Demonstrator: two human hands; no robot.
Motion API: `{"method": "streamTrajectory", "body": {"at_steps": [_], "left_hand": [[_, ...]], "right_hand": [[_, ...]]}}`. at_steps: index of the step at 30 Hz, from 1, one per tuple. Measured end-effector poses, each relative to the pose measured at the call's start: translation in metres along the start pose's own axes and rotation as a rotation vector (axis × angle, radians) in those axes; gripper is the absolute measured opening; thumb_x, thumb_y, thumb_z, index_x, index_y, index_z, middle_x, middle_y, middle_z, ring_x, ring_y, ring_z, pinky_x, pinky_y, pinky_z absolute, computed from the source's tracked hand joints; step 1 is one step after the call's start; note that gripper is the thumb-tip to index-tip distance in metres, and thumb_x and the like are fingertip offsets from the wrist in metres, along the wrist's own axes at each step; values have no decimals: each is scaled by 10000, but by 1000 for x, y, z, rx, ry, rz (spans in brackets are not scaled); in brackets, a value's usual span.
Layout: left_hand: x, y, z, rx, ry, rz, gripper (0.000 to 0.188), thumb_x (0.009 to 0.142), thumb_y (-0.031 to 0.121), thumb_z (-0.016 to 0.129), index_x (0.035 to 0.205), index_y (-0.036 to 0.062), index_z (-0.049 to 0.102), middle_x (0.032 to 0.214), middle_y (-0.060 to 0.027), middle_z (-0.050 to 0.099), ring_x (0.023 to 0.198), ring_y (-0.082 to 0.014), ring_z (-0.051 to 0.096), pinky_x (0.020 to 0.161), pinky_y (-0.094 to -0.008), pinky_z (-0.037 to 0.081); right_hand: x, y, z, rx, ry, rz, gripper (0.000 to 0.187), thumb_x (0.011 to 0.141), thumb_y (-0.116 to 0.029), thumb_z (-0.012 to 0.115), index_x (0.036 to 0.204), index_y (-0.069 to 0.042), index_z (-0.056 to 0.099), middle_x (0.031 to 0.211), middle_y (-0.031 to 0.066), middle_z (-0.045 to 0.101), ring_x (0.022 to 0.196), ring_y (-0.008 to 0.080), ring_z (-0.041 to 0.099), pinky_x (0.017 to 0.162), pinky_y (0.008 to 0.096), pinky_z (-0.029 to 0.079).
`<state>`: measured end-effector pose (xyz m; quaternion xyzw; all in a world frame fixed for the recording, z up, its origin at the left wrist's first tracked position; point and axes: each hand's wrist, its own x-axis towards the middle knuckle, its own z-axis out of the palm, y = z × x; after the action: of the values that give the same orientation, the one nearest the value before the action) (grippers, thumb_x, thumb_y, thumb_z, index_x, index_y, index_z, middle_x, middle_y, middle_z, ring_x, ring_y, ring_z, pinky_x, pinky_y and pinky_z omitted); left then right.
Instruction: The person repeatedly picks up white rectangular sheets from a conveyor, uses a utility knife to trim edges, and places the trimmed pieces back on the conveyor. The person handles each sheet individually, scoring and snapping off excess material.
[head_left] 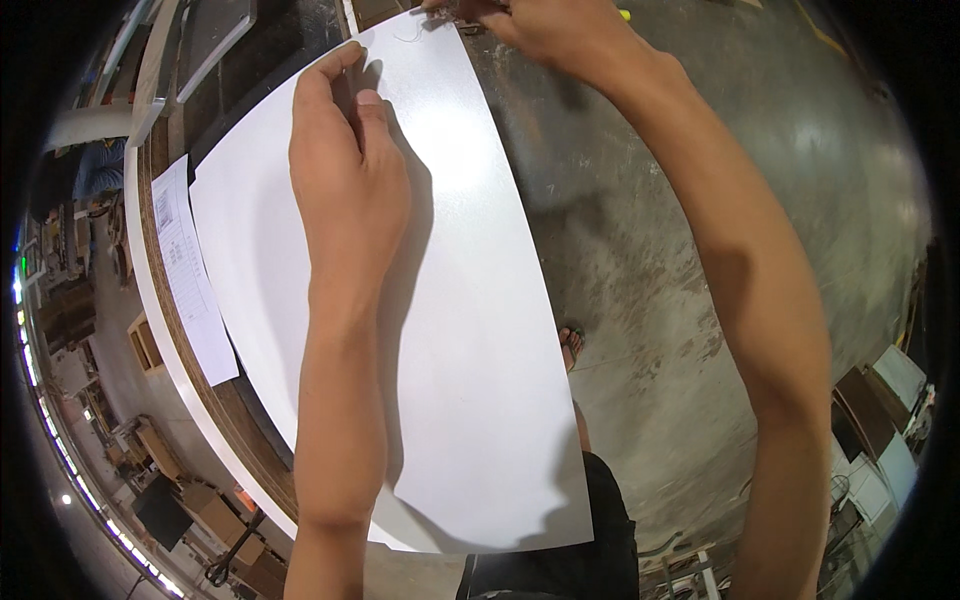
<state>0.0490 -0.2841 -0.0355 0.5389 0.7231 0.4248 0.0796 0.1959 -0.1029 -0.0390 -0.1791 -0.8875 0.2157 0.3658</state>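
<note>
While left hand (345, 165) lies spread on white panel (400, 300), right hand (540, 25) grip unclear, printed sheet (190, 270) beside.

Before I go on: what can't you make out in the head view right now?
- Right hand: fingertips cut off by the top edge; what it grips at the white panel corner, beside something yellow, cannot be told.
- Paper sheet on the bench: print too small to make out.
- Panel under the left hand: covered by palm and forearm.
- Bench top: mostly hidden by the panel.
</note>
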Motion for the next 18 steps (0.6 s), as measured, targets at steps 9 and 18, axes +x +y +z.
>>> {"method": "streamTrajectory", "body": {"at_steps": [9,18], "left_hand": [[2,-12,-4,72,-28,-6,436,1095,285,579,1490,101,582,1507,-170,612,1429,-333,559,1210,-484,413],[-1,20,-9,481,-230,224,496,989,381,663,1456,214,671,1644,-173,493,1542,-447,377,1278,-582,258]], "right_hand": [[-77,-60,-18,47,-60,-88,154,905,-18,742,1048,-67,775,925,82,670,795,247,703,699,353,564],[-182,-156,-44,103,-175,-15,226,871,20,753,1077,-73,771,919,58,654,718,189,679,572,297,541]]}}
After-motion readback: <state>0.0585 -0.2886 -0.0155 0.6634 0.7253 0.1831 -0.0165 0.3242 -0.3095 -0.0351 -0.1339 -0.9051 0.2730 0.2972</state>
